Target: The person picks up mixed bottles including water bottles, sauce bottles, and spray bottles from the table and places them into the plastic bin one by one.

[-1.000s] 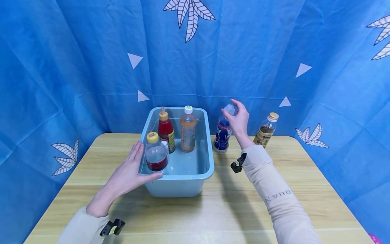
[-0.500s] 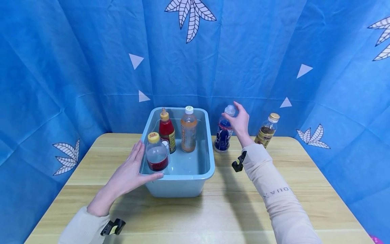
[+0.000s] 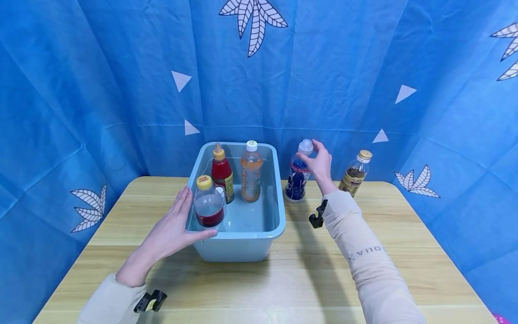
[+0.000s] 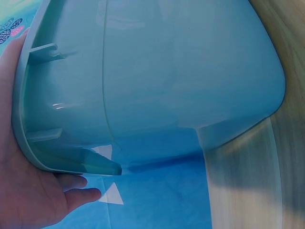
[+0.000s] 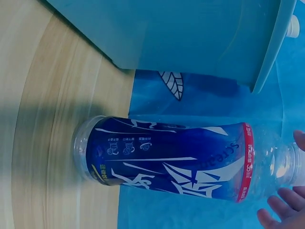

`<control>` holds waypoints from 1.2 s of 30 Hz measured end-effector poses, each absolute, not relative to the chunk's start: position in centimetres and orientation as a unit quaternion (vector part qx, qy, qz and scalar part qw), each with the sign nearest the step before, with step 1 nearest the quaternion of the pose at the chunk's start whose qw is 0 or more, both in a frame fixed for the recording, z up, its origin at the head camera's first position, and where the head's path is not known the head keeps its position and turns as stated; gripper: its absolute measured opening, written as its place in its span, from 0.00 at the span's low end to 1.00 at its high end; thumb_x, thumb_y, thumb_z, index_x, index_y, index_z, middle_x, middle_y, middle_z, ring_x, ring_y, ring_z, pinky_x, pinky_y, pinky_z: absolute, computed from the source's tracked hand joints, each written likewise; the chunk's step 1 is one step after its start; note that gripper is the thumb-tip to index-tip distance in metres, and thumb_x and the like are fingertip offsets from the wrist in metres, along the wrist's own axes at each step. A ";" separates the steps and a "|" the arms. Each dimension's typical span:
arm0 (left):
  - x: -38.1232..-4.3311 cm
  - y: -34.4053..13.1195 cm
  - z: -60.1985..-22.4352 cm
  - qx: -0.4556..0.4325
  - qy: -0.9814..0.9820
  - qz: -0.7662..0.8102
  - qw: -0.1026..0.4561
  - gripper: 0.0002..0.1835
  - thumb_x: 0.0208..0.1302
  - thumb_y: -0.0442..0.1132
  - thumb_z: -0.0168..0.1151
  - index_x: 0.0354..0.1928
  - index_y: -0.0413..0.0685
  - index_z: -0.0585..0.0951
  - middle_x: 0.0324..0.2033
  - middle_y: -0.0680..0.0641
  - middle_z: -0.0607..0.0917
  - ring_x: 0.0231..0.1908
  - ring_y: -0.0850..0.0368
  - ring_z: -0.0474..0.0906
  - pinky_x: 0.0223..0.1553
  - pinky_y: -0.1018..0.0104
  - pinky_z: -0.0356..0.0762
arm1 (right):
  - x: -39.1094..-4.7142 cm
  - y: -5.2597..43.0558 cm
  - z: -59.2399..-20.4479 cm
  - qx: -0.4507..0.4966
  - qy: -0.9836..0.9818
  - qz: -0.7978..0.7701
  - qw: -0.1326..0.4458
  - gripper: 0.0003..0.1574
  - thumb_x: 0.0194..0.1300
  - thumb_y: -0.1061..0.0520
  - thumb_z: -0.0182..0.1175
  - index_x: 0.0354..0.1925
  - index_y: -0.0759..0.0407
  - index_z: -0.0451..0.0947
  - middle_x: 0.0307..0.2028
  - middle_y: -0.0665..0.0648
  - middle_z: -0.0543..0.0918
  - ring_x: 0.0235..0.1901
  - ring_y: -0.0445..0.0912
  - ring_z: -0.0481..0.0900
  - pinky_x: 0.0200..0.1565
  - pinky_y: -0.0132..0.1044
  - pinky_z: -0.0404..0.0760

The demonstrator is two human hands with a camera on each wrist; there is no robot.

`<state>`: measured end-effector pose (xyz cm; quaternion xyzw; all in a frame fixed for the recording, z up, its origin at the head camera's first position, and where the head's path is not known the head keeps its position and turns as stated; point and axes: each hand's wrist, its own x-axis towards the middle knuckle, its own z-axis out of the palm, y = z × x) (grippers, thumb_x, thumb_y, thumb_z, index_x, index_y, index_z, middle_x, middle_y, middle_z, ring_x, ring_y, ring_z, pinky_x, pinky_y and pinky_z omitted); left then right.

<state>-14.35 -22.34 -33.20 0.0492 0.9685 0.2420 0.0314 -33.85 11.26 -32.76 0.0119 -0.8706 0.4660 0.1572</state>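
Observation:
A light blue plastic basin (image 3: 238, 247) stands on the table. My left hand (image 3: 174, 227) rests at its left front corner, fingers straight along the side rim and thumb along the front rim. In the left wrist view, the left hand (image 4: 38, 191) lies against the basin's rim (image 4: 21, 114). To the basin's right stands an upright sports drink bottle (image 3: 296, 182) with a blue label and clear cap. My right hand (image 3: 321, 164) has its thumb and fingers around that cap. In the right wrist view, the fingertips (image 5: 281, 205) sit right at the bottle's neck (image 5: 279, 164).
Inside the basin stand a yellow-capped clear bottle (image 3: 208, 207), a red sauce bottle (image 3: 221, 173), an orange-labelled bottle (image 3: 251, 177) and a small white-capped bottle (image 3: 220, 191). A gold-capped bottle (image 3: 355, 175) stands at the right. A blue curtain (image 3: 340, 67) hangs behind the wooden table (image 3: 404, 252).
My right hand has lowered slightly, and its thumb and fingers have closed in around the sports drink bottle's cap. The left hand stays at the basin's corner.

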 end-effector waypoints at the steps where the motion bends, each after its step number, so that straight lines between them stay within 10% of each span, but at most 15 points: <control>1: -14.4 -22.3 -33.2 0.049 0.968 0.242 0.032 0.65 0.37 0.75 0.54 0.68 0.45 0.35 0.67 0.41 0.36 0.65 0.41 0.36 0.51 0.36 0.56 | -33.9 11.2 -32.8 0.012 -0.870 0.468 0.155 0.42 0.52 0.50 0.65 0.61 0.61 0.61 0.57 0.60 0.69 0.57 0.51 0.64 0.58 0.43 0.62; 36: -14.4 -22.5 -33.3 0.051 0.968 0.243 0.028 0.65 0.38 0.74 0.55 0.68 0.44 0.37 0.67 0.41 0.37 0.65 0.41 0.36 0.52 0.36 0.56 | -33.3 12.3 -32.3 0.028 -0.848 0.488 0.205 0.33 0.51 0.48 0.65 0.53 0.60 0.70 0.48 0.60 0.77 0.47 0.50 0.76 0.45 0.41 0.75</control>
